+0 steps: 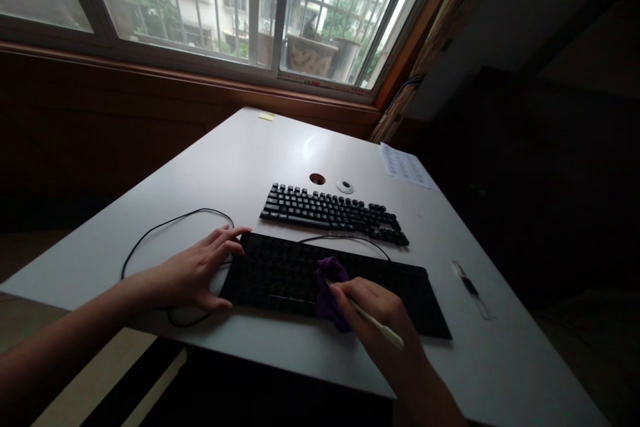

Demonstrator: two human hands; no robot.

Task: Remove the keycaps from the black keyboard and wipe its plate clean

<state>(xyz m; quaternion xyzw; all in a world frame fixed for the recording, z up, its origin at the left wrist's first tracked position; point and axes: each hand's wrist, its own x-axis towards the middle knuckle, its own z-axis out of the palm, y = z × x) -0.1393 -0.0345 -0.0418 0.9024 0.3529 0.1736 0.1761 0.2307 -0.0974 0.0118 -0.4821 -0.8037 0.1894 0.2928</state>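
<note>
A black keyboard base (285, 273), with its keycaps off, lies near the table's front edge. My left hand (205, 267) spans its left end, thumb at the front corner and fingertips at the back corner, gripping it. In my right hand (375, 313) is a thin pale stick (383, 328), its tip pressed into a bunched purple cloth (333, 280). The cloth rests on the middle of the base, and part of it is hidden by my fingers. Behind the base, black keycaps (330, 210) are laid out in keyboard order.
A wire keycap puller (470, 287) lies at the right on the white table (210, 173). Behind the keycaps are a cable hole (317, 179) and a round grey cover (345, 187). Papers (406, 165) lie at the far right edge. A black cable (150, 230) loops at left.
</note>
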